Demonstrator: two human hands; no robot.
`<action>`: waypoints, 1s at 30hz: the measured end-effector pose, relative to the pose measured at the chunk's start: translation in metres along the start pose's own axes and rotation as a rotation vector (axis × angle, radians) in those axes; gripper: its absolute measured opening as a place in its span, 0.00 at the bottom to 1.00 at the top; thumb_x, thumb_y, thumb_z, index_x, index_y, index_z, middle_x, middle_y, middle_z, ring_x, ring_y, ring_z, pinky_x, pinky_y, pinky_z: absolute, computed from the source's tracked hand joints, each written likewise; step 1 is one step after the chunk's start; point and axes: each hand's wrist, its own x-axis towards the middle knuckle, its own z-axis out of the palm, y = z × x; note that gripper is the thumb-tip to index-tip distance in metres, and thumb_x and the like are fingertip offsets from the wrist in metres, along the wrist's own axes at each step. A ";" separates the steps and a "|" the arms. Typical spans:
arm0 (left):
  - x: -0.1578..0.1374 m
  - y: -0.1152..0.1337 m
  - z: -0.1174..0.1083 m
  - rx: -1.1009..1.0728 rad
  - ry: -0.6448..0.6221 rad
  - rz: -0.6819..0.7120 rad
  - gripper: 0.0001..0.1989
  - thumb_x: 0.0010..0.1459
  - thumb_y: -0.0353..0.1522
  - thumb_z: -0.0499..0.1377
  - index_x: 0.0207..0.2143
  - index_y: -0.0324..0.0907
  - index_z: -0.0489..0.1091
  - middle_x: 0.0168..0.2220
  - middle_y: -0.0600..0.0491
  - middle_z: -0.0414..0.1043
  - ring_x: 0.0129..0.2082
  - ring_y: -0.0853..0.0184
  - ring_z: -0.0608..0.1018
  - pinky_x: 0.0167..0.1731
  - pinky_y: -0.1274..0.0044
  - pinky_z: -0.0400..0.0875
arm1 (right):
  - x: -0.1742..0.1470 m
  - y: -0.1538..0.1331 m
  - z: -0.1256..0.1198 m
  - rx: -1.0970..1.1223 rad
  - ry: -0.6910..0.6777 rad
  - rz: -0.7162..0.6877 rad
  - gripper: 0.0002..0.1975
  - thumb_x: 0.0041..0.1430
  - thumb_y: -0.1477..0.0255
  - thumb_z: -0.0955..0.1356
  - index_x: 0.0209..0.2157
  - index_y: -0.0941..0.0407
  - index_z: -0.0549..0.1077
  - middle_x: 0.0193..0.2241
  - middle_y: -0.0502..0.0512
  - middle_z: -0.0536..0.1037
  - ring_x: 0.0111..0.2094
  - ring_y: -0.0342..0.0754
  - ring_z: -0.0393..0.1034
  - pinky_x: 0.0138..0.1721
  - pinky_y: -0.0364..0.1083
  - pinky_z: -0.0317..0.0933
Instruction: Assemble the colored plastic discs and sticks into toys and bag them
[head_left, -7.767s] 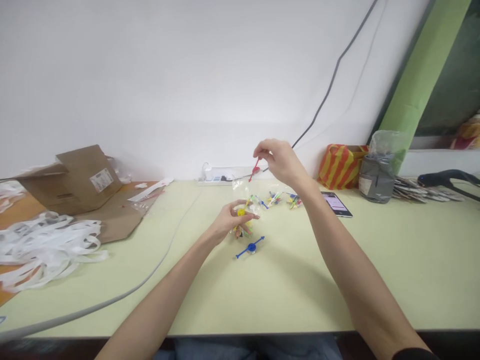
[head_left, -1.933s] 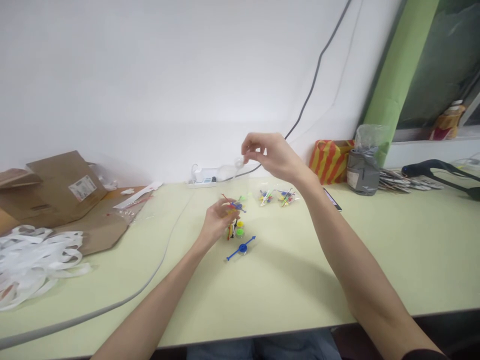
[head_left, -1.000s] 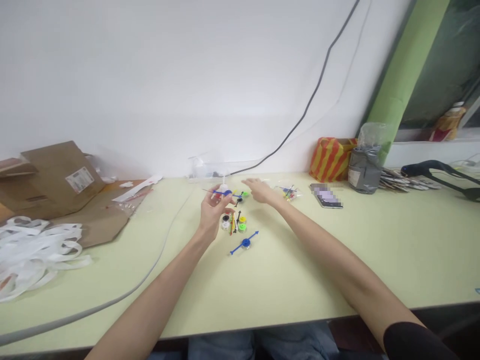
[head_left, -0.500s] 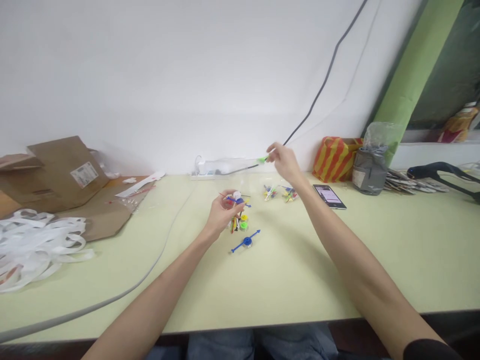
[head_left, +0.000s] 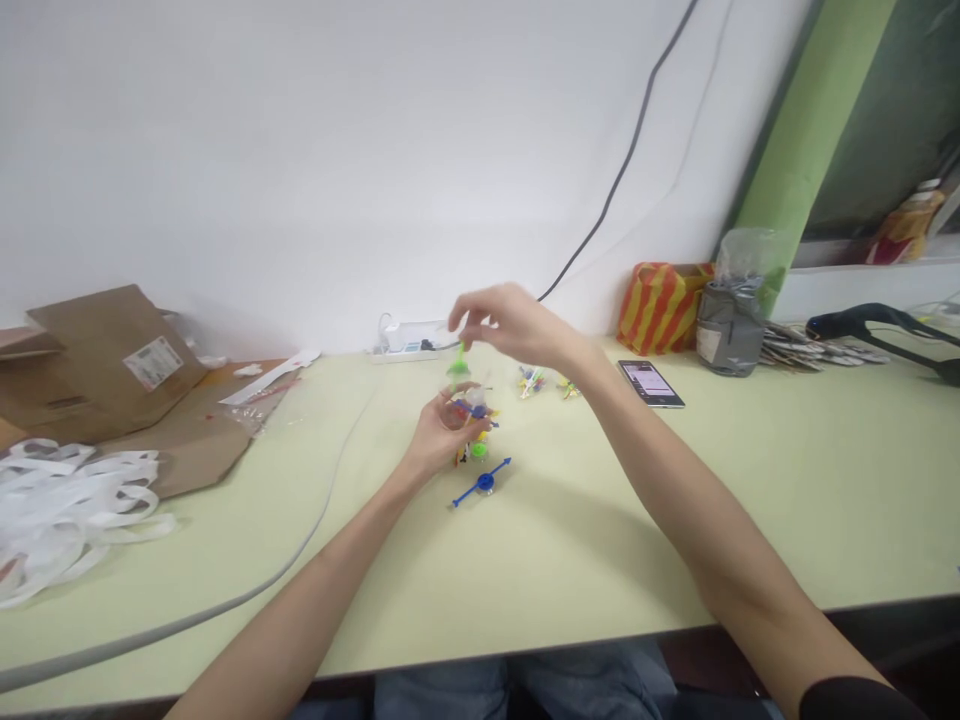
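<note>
My left hand [head_left: 435, 437] is closed over the table around several small plastic arrow spinners; a blue one [head_left: 474, 410] and whitish parts show between the fingers. Just above it, my right hand [head_left: 499, 322] pinches a bright green arrow spinner [head_left: 459, 368] that hangs down from the fingertips. Under the left hand, a green round-centred spinner [head_left: 478, 450] lies among other coloured pieces, partly hidden. Nearer to me, a single blue arrow spinner [head_left: 486, 484] rests on the table.
Small bundles of coloured pieces [head_left: 531, 382] lie farther back, beside a phone [head_left: 651, 384]. A power strip [head_left: 411, 340] sits along the wall. At left are a cardboard box [head_left: 120, 360], white strips [head_left: 75, 510] and a grey cable [head_left: 300, 552]. A striped bag [head_left: 656, 308] stands back right.
My right hand has moved left with the green arrow spinner, from beside the wall cable to just above my left hand. The left hand keeps its hold. The view has shifted slightly.
</note>
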 end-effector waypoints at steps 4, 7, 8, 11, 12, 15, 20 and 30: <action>0.000 0.003 0.002 -0.041 0.016 -0.023 0.36 0.45 0.39 0.72 0.55 0.40 0.64 0.39 0.45 0.78 0.32 0.59 0.82 0.29 0.72 0.77 | 0.000 0.000 0.007 -0.053 -0.018 0.023 0.09 0.64 0.73 0.65 0.45 0.54 0.72 0.37 0.54 0.79 0.40 0.48 0.71 0.42 0.47 0.60; 0.001 -0.001 0.000 -0.056 0.078 0.005 0.35 0.45 0.38 0.72 0.54 0.40 0.65 0.37 0.47 0.77 0.30 0.61 0.81 0.28 0.73 0.77 | 0.003 0.017 0.006 -0.115 0.167 0.028 0.13 0.67 0.72 0.61 0.51 0.52 0.69 0.45 0.56 0.77 0.46 0.50 0.69 0.46 0.48 0.59; 0.002 -0.003 -0.001 -0.065 0.104 0.022 0.34 0.46 0.38 0.71 0.54 0.40 0.65 0.36 0.49 0.77 0.30 0.63 0.81 0.28 0.74 0.77 | 0.005 0.026 0.009 -0.142 0.218 0.036 0.15 0.68 0.73 0.59 0.53 0.52 0.68 0.47 0.57 0.77 0.48 0.50 0.68 0.48 0.48 0.59; 0.004 -0.006 -0.005 -0.090 0.195 0.087 0.30 0.50 0.40 0.69 0.53 0.43 0.63 0.35 0.52 0.75 0.31 0.66 0.80 0.29 0.75 0.77 | 0.004 0.063 0.029 -0.244 0.217 0.104 0.17 0.68 0.77 0.56 0.55 0.55 0.66 0.48 0.59 0.75 0.49 0.50 0.67 0.50 0.48 0.58; 0.005 -0.006 -0.006 -0.090 0.222 0.109 0.30 0.51 0.40 0.68 0.53 0.44 0.63 0.36 0.53 0.74 0.32 0.67 0.80 0.29 0.76 0.77 | 0.002 0.075 0.041 -0.280 0.154 0.146 0.17 0.68 0.78 0.56 0.54 0.56 0.66 0.48 0.59 0.75 0.48 0.50 0.67 0.49 0.48 0.58; 0.007 -0.002 -0.010 -0.063 0.274 0.148 0.33 0.47 0.40 0.70 0.53 0.46 0.62 0.38 0.54 0.73 0.35 0.65 0.80 0.27 0.77 0.77 | -0.015 0.105 0.083 -0.387 -0.135 0.274 0.18 0.62 0.75 0.66 0.54 0.56 0.67 0.50 0.62 0.74 0.49 0.52 0.66 0.48 0.47 0.58; 0.006 -0.003 -0.015 -0.118 0.163 0.007 0.35 0.46 0.39 0.71 0.54 0.42 0.63 0.37 0.50 0.76 0.32 0.62 0.82 0.30 0.73 0.78 | -0.038 0.123 0.126 -0.402 -0.132 0.296 0.04 0.57 0.77 0.70 0.31 0.56 0.71 0.37 0.58 0.77 0.40 0.49 0.67 0.39 0.45 0.57; 0.007 -0.009 -0.010 -0.053 0.133 0.023 0.34 0.41 0.36 0.73 0.51 0.44 0.68 0.34 0.54 0.75 0.31 0.66 0.79 0.28 0.75 0.78 | -0.007 0.120 0.032 -0.276 0.285 0.275 0.12 0.66 0.78 0.59 0.45 0.56 0.70 0.27 0.51 0.76 0.31 0.44 0.69 0.38 0.44 0.59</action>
